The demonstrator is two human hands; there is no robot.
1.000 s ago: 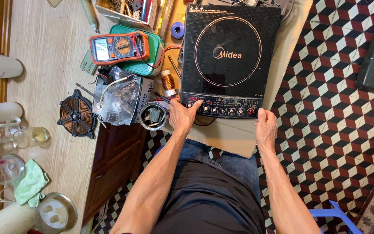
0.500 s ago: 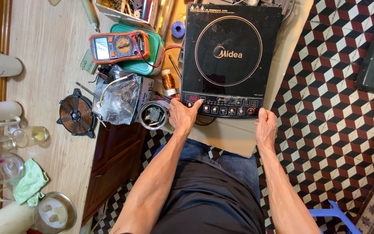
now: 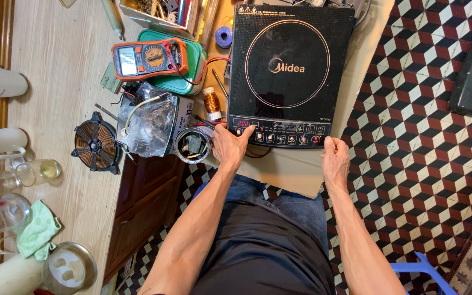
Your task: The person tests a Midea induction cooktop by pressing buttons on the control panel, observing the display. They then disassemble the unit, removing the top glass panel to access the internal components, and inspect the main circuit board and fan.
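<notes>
On my lap, over brown cardboard (image 3: 285, 175): black glass induction cooker (image 3: 290, 71), square, a printed ring at centre, a lit red display on its button strip. My left hand (image 3: 230, 146), grip released, one fingertip on that strip. My right hand (image 3: 335, 162), grip loose, fingers at the cooker's near right corner. On the counter (image 3: 61, 98) to the left: orange multimeter (image 3: 148, 57), copper coil (image 3: 96, 143).

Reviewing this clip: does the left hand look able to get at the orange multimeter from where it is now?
Probably yes. The left hand rests on the cooktop's control panel, and the orange multimeter lies face up on a green box, uncovered. The copper coil and the foil-wrapped part sit between them but look low enough to reach over.
</notes>
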